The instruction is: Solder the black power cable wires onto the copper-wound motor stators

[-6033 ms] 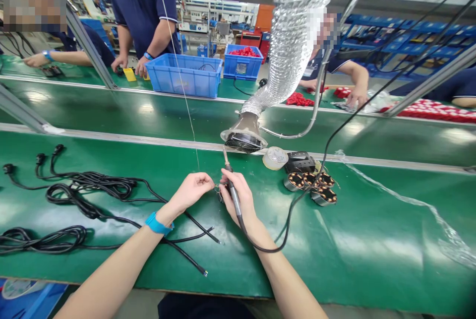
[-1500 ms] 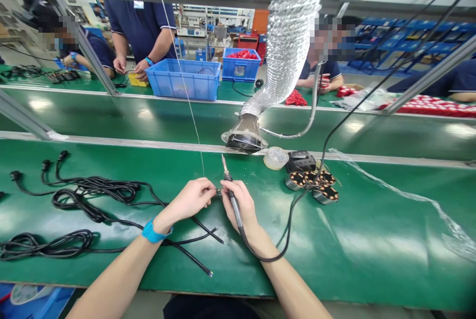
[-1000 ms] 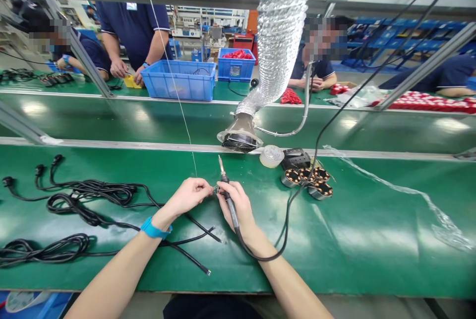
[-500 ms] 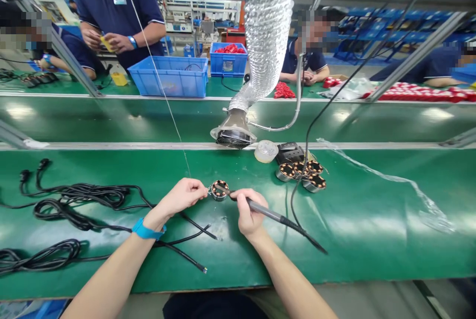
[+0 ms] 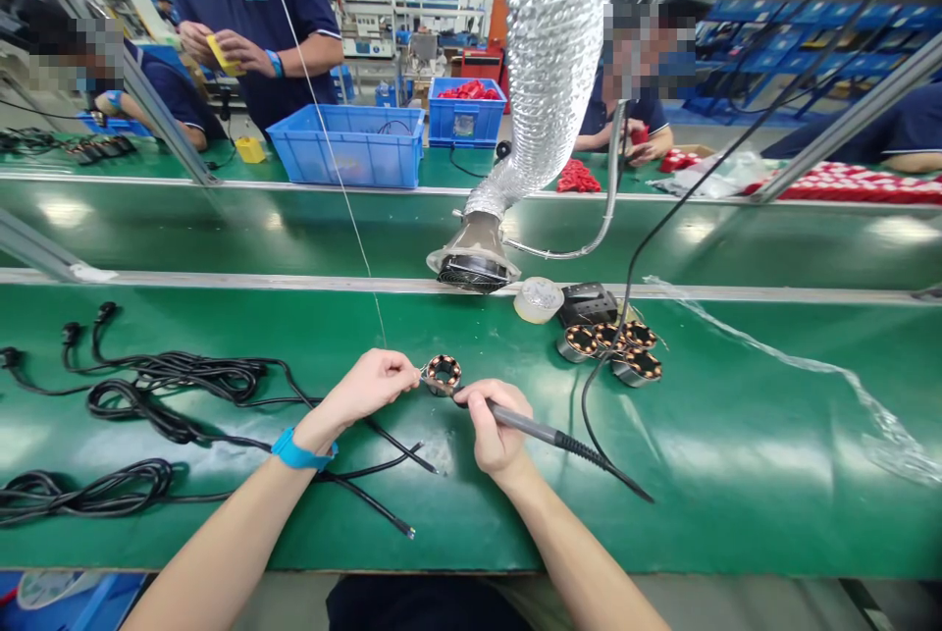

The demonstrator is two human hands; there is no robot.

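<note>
My right hand (image 5: 504, 425) is closed around the grey handle of a soldering iron (image 5: 531, 425). The iron's tip reaches the near right edge of a small motor stator (image 5: 444, 374), a metal ring with copper windings standing on the green bench. On the stator's left side, the fingers of my left hand (image 5: 381, 386) are pinched together on a thin solder wire (image 5: 345, 194), which comes down from above. The wire's end at the fingertips is too fine to make out clearly.
Coiled black power cords (image 5: 139, 405) lie left. Several more stators (image 5: 637, 368), a tape roll (image 5: 538, 299) and a black block (image 5: 587, 303) sit back right. A fume extraction hose (image 5: 563, 52) hangs ahead. Co-workers and blue bins (image 5: 345, 148) are across the bench.
The iron's tip has moved from over the stator's middle to its near right edge. The view has shifted slightly. A co-worker opposite has raised a yellow piece.
</note>
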